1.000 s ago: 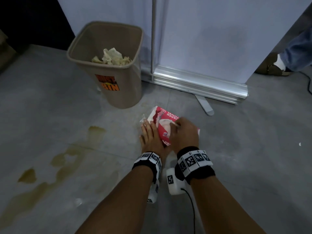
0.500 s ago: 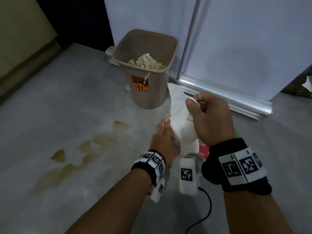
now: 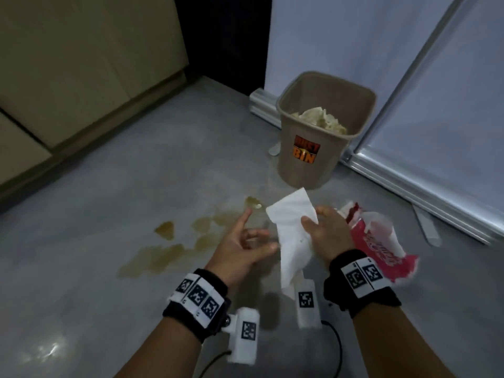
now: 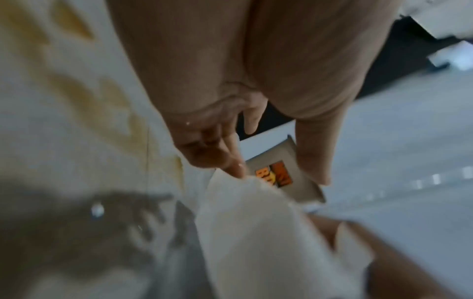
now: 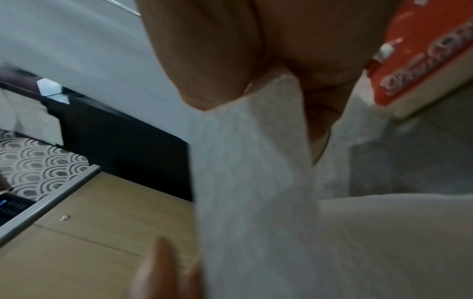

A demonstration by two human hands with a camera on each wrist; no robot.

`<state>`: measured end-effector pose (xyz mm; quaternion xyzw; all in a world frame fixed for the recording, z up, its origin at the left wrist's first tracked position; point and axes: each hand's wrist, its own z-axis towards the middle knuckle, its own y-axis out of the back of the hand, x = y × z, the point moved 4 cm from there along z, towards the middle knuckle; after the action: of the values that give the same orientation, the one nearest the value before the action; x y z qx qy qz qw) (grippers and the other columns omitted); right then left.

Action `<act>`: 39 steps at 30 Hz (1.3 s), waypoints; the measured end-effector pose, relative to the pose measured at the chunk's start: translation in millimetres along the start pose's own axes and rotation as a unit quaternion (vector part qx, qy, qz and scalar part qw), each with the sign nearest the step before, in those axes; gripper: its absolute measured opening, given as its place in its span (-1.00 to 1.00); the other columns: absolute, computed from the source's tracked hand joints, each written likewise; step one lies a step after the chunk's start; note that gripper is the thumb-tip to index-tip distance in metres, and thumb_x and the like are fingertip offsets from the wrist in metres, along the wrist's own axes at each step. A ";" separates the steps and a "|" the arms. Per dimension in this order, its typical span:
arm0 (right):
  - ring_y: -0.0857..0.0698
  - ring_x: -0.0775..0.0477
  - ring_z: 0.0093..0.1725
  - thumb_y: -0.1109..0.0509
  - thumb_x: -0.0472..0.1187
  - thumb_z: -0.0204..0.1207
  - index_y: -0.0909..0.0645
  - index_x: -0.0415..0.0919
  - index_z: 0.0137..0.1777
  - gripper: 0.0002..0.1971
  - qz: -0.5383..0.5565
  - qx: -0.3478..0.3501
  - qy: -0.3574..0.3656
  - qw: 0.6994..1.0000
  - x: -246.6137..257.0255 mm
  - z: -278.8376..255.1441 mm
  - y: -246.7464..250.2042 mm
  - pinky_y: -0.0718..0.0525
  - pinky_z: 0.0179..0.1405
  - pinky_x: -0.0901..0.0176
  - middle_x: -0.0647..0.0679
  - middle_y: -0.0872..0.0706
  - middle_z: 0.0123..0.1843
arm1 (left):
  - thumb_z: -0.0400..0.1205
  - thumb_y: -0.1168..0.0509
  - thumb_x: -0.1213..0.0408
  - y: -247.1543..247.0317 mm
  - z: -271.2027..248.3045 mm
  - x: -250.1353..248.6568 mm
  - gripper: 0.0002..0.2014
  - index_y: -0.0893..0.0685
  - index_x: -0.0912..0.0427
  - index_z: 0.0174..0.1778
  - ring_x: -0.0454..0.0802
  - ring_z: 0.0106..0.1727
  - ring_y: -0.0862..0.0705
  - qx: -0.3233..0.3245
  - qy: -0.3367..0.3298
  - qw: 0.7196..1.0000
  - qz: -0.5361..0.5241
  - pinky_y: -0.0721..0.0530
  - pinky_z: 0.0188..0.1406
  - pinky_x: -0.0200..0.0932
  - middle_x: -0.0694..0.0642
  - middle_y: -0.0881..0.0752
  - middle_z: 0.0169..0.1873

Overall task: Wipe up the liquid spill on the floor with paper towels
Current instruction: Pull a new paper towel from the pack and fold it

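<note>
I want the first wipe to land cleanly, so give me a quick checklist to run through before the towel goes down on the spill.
1. Paper towel gripped by right hand: ok.
2. Towel clear of the red pack: ok.
3. Left hand free to help: ok, open, holding nothing.
4. Spill in plain view, left of the hands: ok.
5. Towel spread flat: not ok, it hangs folded.
6. Dustbin has room: cannot tell; crumpled paper inside.

Bare forearms, no sleeves; a black band on each wrist.

Left wristband (image 3: 197, 298) and right wristband (image 3: 362, 279) each carried white tags printed with black square codes. A white camera block (image 3: 244, 335) hung under each wrist, coded too, trailing a thin black cable (image 3: 336, 347).
</note>
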<state>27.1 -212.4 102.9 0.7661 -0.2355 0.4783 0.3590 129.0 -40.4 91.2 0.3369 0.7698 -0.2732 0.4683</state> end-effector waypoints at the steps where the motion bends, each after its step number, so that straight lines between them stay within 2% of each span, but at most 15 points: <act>1: -0.77 -0.15 0.00 -0.45 -0.13 0.40 -0.63 -0.10 0.03 -0.79 0.018 0.012 -0.012 1.000 -4.4 0.1 -7.4 -0.73 0.08 -0.24 -0.09 -0.79 0.01 | 0.39 -0.65 0.19 3.2 1.5 2.4 0.05 -0.15 -0.24 0.70 -0.21 0.26 -0.66 0.003 0.002 0.998 0.060 -0.68 0.13 -0.22 -0.08 -0.59 0.44; 3: -0.78 -0.21 0.00 -0.44 -0.19 0.42 -0.65 -0.08 0.10 -0.75 0.077 0.037 -0.028 0.996 -4.0 -0.2 -20.6 -0.73 0.07 -0.28 -0.14 -0.80 0.05 | 0.29 -0.70 0.01 2.6 4.9 12.0 0.19 -0.07 -0.24 0.73 -0.23 0.54 -0.39 0.034 0.020 0.992 0.123 -0.50 0.50 -0.06 -0.21 -0.34 0.60; 5: -0.78 -0.28 0.03 -0.37 -0.34 0.55 -0.61 -0.14 0.25 -0.72 0.154 0.066 -0.038 0.985 1.1 2.3 -30.8 -0.75 0.01 -0.24 -0.20 -0.79 0.11 | 0.22 -0.71 -0.02 -4.3 7.4 21.7 0.27 -0.03 -0.16 0.75 -0.18 0.58 -0.39 0.066 0.037 0.995 0.065 -0.44 0.56 -0.02 -0.16 -0.36 0.61; 9: -0.78 -0.30 0.05 -0.34 -0.44 0.58 -0.53 -0.10 0.37 -0.59 0.206 0.084 -0.047 0.974 7.6 7.0 -35.7 -0.74 0.04 -0.24 -0.21 -0.77 0.11 | 0.38 -0.61 0.36 -8.8 13.8 24.4 0.01 -0.21 0.07 0.70 0.19 0.28 -0.73 0.021 0.048 0.981 -0.184 -0.72 0.20 0.10 0.24 -0.75 0.26; 12: -0.77 -0.23 0.07 -0.40 -0.44 0.53 -0.57 -0.18 0.32 -0.62 0.121 0.073 -0.012 0.990 -1.5 11.3 -29.8 -0.73 0.10 -0.22 -0.15 -0.79 0.11 | 0.41 -0.55 0.27 -2.1 18.9 17.0 -0.11 -0.27 0.05 0.66 0.18 0.14 -0.80 -0.032 0.056 0.958 -0.280 -0.77 0.01 0.04 0.23 -0.80 0.15; 15: -0.79 -0.09 0.01 -0.49 -0.24 0.36 -0.63 -0.07 0.19 -0.62 0.008 0.098 -0.002 0.995 -17.3 11.5 -31.4 -0.74 0.09 -0.24 -0.03 -0.82 0.03 | 0.45 -0.55 0.41 2.6 29.9 20.6 -0.10 -0.25 0.08 0.67 0.14 0.07 -0.81 -0.081 0.060 0.965 -0.243 -0.75 0.09 0.09 0.19 -0.84 0.03; 18: -0.72 -0.10 0.18 -0.55 -0.31 0.33 -0.46 -0.07 0.46 -0.33 0.036 0.094 -0.044 0.994 -34.2 9.4 -38.2 -0.68 0.21 -0.26 -0.11 -0.72 0.28 | 0.50 -0.46 0.64 7.0 39.0 28.9 -0.33 -0.48 0.13 0.50 0.07 -0.06 -0.78 -0.127 0.052 0.975 -0.174 -0.76 0.05 0.02 0.09 -0.79 -0.17; 20: -0.53 -0.12 0.44 -0.54 -0.23 0.46 -0.15 -0.02 0.67 -0.15 0.060 0.047 -0.050 0.996 -39.6 10.1 -35.3 -0.54 0.41 -0.23 -0.09 -0.45 0.55 | 0.52 -0.44 0.63 6.7 39.4 26.8 -0.50 -0.62 0.09 0.31 -0.04 -0.18 -0.73 -0.118 0.032 0.986 -0.110 -0.75 -0.13 -0.19 0.05 -0.74 -0.24; 23: -0.38 -0.04 0.53 -0.51 0.08 0.46 -0.03 0.12 0.69 -0.09 0.003 0.082 -0.027 0.996 -38.4 13.8 -36.0 -0.39 0.52 -0.14 0.02 -0.36 0.54 | 0.58 -0.41 0.58 3.2 35.5 26.3 -0.62 -0.69 0.09 0.22 -0.18 -0.47 -0.61 -0.056 0.012 0.998 -0.025 -0.54 -0.59 -0.32 0.04 -0.71 -0.24; 26: -0.65 0.03 0.26 -0.56 0.10 0.40 -0.40 0.04 0.55 -0.28 0.023 0.209 -0.088 0.974 -47.5 13.8 -49.9 -0.59 0.24 0.07 0.12 -0.68 0.24 | 0.60 -0.40 0.55 3.2 32.9 29.6 -0.67 -0.73 0.11 0.21 -0.16 -0.50 -0.54 0.005 -0.010 1.000 0.022 -0.48 -0.53 -0.31 0.04 -0.74 -0.23; 28: -0.74 -0.19 0.14 -0.59 0.02 0.37 -0.72 -0.17 0.22 -0.54 0.044 0.268 -0.111 0.956 -57.3 11.4 -55.8 -0.68 0.20 -0.16 -0.11 -0.79 0.10 | 0.60 -0.44 0.49 7.5 30.0 30.0 -0.69 -0.73 0.07 0.19 -0.18 -0.46 -0.59 0.019 -0.011 0.998 0.056 -0.53 -0.44 -0.35 0.04 -0.75 -0.23; 30: -0.76 -0.25 0.05 -0.59 0.06 0.26 -0.81 -0.23 -0.02 -0.60 0.018 0.280 -0.098 0.955 -68.6 11.8 -56.1 -0.62 0.24 -0.28 -0.26 -0.82 -0.01 | 0.55 -0.52 0.39 11.8 23.1 36.0 -0.64 -0.70 0.05 0.24 -0.24 -0.42 -0.66 0.039 0.014 0.995 0.092 -0.61 -0.37 -0.38 -0.05 -0.76 -0.25; 33: -0.72 -0.11 -0.18 -0.59 -0.09 0.37 -0.79 -0.17 -0.28 -0.85 -0.048 0.221 -0.081 0.971 -83.2 16.6 -52.8 -0.70 0.03 -0.14 -0.14 -0.81 -0.24 | 0.45 -0.62 0.13 16.6 14.1 60.8 -0.48 -0.66 -0.01 0.32 -0.20 -0.16 -0.76 0.100 0.076 0.979 0.163 -0.71 0.01 -0.23 -0.11 -0.79 -0.21; 36: -0.66 -0.04 -0.29 -0.54 -0.28 0.45 -0.74 -0.16 -0.32 -0.87 -0.068 0.108 -0.053 0.990 -84.7 19.3 -48.8 -0.62 -0.31 0.41 -0.03 -0.73 -0.36 | 0.50 -0.59 0.12 21.4 10.9 84.3 -0.61 -0.72 -0.04 0.23 -0.25 -0.17 -0.73 0.106 0.107 0.964 0.220 -0.65 -0.09 -0.36 -0.14 -0.76 -0.18; 39: -0.66 -0.02 -0.29 -0.52 -0.31 0.46 -0.71 -0.11 -0.35 -0.82 -0.080 0.007 -0.025 0.996 -79.5 21.4 -47.4 -0.52 -0.37 0.51 -0.03 -0.73 -0.36 | 0.55 -0.51 0.33 35.2 17.9 92.1 -0.78 -0.72 -0.11 -0.04 -0.11 -0.16 -0.72 0.010 0.095 0.968 0.230 -0.64 -0.22 -0.35 -0.06 -0.75 -0.17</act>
<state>38.3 -197.7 9.7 0.7968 -0.1788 0.4300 0.3850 135.1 -7.4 -3.2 0.5340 0.7100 -0.1327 0.4394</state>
